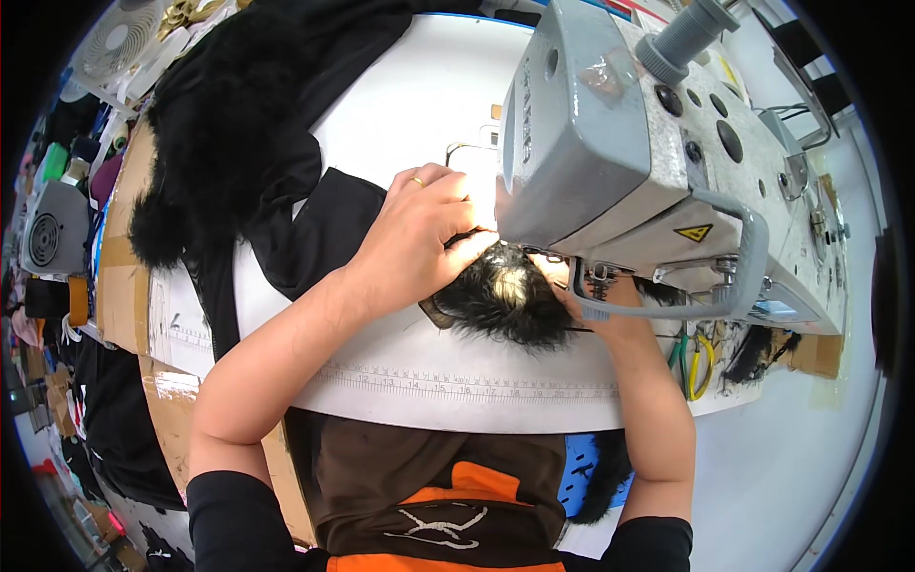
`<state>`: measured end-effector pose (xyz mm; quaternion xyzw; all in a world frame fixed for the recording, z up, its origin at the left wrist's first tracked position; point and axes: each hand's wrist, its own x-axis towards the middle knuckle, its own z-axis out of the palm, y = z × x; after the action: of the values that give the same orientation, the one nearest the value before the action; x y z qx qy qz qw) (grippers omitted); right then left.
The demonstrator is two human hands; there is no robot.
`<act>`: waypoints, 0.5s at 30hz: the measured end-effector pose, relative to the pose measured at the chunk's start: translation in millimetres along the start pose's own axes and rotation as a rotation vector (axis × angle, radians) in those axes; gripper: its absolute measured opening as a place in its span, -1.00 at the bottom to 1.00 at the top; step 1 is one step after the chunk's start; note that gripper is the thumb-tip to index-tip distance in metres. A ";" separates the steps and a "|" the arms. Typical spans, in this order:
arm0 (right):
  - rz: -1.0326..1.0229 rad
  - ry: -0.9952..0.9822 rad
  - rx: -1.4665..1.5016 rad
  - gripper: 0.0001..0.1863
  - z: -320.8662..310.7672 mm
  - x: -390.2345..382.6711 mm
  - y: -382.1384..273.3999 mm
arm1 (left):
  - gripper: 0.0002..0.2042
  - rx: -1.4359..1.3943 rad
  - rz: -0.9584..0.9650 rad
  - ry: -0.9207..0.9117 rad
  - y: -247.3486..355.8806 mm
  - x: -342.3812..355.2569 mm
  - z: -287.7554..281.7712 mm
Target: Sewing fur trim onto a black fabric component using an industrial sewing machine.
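Between black fur (505,310) and table edge (457,420), open ruled strip (496,368).

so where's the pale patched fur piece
In the head view, right of centre, the fur piece lies between left hand and right hand, by the sewing machine.

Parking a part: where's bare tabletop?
Bare white tabletop beyond the left hand, between black furry fabric and grey metal sewing machine; also the ruler-marked front strip between forearms. Crowded: at the machine, around the black furry piece.
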<state>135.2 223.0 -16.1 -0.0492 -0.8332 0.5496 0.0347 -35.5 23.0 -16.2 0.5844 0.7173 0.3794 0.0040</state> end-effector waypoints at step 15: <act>-0.073 0.113 -0.642 -0.80 4.0 -25.5 44.5 | -0.90 -0.006 -0.029 0.035 3.1 1.4 2.0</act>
<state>162.0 233.7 -58.6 -0.0580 -0.9619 0.2538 0.0834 -32.5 25.4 -15.2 0.5673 0.7245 0.3916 -0.0012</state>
